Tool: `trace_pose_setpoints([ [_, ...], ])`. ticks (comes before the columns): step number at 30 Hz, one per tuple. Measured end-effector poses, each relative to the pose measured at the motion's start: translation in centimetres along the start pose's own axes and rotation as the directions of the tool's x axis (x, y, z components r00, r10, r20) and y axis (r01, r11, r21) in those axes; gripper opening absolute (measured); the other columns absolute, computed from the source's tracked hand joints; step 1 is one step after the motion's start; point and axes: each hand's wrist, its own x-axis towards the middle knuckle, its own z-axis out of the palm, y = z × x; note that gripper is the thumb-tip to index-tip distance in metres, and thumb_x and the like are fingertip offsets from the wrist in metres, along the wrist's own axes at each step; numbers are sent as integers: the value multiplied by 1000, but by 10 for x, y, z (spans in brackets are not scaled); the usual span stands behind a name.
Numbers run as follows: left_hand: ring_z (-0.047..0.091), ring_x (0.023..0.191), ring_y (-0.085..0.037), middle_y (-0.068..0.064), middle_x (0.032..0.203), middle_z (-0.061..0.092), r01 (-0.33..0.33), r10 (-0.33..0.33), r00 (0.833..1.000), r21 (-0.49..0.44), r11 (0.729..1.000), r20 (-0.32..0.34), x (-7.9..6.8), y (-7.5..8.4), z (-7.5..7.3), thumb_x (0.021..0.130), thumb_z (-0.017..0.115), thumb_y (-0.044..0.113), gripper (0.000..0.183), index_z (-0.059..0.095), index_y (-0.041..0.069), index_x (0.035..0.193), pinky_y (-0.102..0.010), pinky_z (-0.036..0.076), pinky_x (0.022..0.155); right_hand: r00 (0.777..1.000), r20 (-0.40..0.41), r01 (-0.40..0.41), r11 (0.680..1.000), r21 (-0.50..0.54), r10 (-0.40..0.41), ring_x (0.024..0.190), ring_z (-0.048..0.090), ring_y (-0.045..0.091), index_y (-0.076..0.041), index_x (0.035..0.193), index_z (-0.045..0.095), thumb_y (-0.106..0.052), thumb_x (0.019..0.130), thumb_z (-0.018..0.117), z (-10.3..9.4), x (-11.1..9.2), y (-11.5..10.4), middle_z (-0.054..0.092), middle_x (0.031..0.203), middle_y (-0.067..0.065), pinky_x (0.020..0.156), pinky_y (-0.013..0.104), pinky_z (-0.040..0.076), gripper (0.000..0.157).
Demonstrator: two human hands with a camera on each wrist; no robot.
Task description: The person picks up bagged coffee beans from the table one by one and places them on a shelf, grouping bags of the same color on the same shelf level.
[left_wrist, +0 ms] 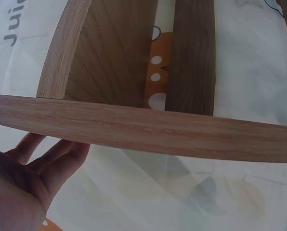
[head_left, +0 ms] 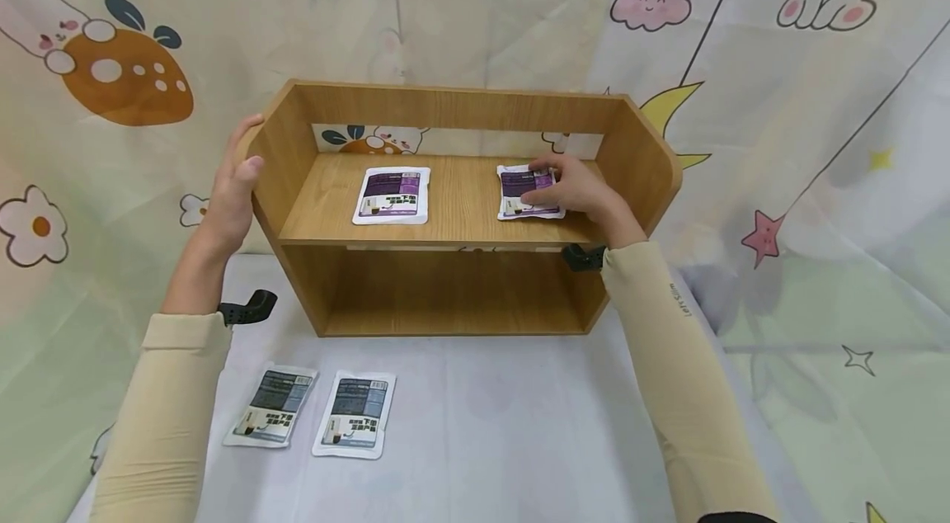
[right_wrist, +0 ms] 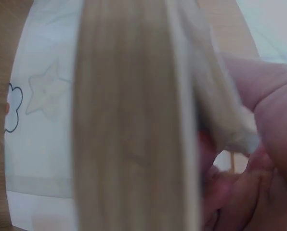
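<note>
A small two-level wooden shelf unit (head_left: 460,234) stands on the white-covered table. My left hand (head_left: 232,197) rests against the outside of its left side panel (left_wrist: 134,127), fingertips touching the wood in the left wrist view. On the upper board, at the right, my right hand (head_left: 579,189) pinches a white sachet with a purple label (head_left: 514,191) between thumb and fingers. Close up, the right wrist view has the blurred sachet (right_wrist: 213,91) beside the fingers, partly hidden by the board's edge (right_wrist: 129,115). Another purple-labelled sachet (head_left: 392,195) lies flat at the upper board's left.
Two white sachets with blue-grey labels, one tilted (head_left: 273,406) and one nearly straight (head_left: 355,414), lie on the table (head_left: 505,440) in front of the shelf unit. A cartoon-printed cloth (head_left: 482,20) hangs behind. The lower compartment (head_left: 453,292) is below the upper board.
</note>
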Motion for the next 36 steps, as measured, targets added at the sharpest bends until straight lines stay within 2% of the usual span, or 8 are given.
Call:
trace_pose_setpoints([
  [8,37,112,-24,-6,132,36,28,-27,1000,41,999,-6,-3,0,-1,92,41,27,56,34,26,148,-38,28,85,1000,-5,-6,999,-44,6,119,40,31,-11,141,48,-32,83,78,5,-3,-3,36,146,17,102,47,33,69],
  [23,37,113,-24,-6,132,36,34,-34,999,48,998,-9,-3,-2,0,92,41,26,56,34,28,148,-38,28,86,1000,-8,29,999,-38,-30,112,43,30,-10,140,48,-31,84,77,6,-8,1,45,135,15,95,43,37,67],
  [29,36,114,-24,-5,133,36,23,-23,1000,60,998,-4,-1,1,0,93,40,27,56,33,28,149,-38,28,88,999,-29,41,998,-42,-42,110,42,29,-9,140,47,-32,87,73,5,-9,2,46,132,15,93,42,37,63],
  [36,36,112,-23,-7,132,36,9,-8,1000,41,999,-11,0,0,0,92,41,25,56,35,26,148,-38,28,87,998,-50,24,997,-68,-27,113,44,31,-8,140,47,-33,91,68,4,-13,1,48,132,17,96,44,37,59],
])
